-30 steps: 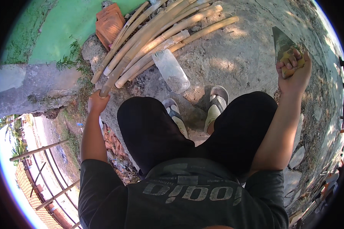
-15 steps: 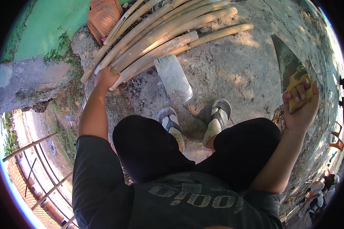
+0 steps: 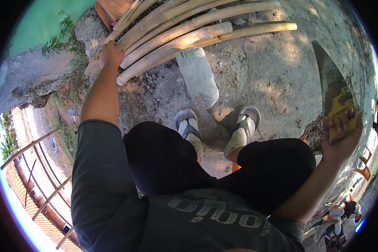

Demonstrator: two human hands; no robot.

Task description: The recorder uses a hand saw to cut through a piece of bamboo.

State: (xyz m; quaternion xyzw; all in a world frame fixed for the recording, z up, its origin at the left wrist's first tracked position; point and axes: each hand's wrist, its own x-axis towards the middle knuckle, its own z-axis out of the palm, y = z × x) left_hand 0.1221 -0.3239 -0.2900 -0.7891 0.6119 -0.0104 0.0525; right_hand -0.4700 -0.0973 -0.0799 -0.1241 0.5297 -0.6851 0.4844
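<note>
The right hand (image 3: 341, 136) is at the right of the scene. Its grip is wrapped around the yellow handle (image 3: 334, 110) of the saw (image 3: 332, 77); the blade points to the far side, well apart from the poles. The left hand (image 3: 109, 55) is at the left, over the near left ends of the bamboo poles (image 3: 189, 27). Whether its grip is closed on a pole cannot be told. The poles lie on the ground (image 3: 264, 75). A pale block (image 3: 197, 77) lies between the poles and the feet (image 3: 188, 124).
</note>
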